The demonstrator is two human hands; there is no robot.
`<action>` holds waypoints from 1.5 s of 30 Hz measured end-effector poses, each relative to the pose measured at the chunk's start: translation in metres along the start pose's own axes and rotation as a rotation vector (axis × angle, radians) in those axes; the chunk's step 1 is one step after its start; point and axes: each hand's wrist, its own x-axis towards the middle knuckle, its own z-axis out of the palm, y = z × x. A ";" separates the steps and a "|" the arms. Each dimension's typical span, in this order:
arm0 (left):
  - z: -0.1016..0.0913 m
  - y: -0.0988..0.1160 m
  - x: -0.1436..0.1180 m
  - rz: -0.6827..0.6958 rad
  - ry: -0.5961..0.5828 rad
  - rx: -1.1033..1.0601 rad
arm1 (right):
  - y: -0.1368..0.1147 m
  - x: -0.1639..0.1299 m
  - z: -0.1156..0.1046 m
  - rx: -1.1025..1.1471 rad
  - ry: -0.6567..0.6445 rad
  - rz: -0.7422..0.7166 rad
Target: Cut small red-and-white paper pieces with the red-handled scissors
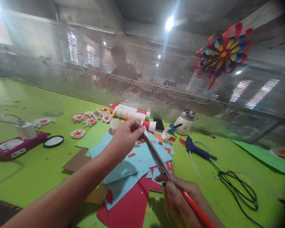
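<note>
Just below the middle of the frame, your left hand [127, 134] pinches the tips of the scissors [156, 158], while your right hand [180, 198] is closed round their red handle. They are stiff, light and sharp, so take them by the handle. Under them lie thin, floppy paper sheets [133, 164], blue and red. At the upper right hangs one paper pinwheel [224, 52]; one glue gun [196, 149] lies right of centre.

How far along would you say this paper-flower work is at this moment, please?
Done: a finished flower hangs on the mesh, and small decorated discs lie on the green table. In hand: the left hand pinches a small white piece while the right hand works scissors. Left: uncut blue and red sheets and stacked cups.
</note>
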 end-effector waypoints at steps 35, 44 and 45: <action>-0.007 -0.003 0.009 0.012 0.081 -0.010 | 0.010 0.012 0.004 -0.130 0.058 0.013; -0.006 -0.006 0.009 -0.006 -0.019 0.033 | 0.036 0.034 -0.005 -0.265 0.122 0.058; -0.005 -0.007 0.009 -0.012 -0.037 0.048 | 0.038 0.036 -0.007 -0.303 0.134 0.068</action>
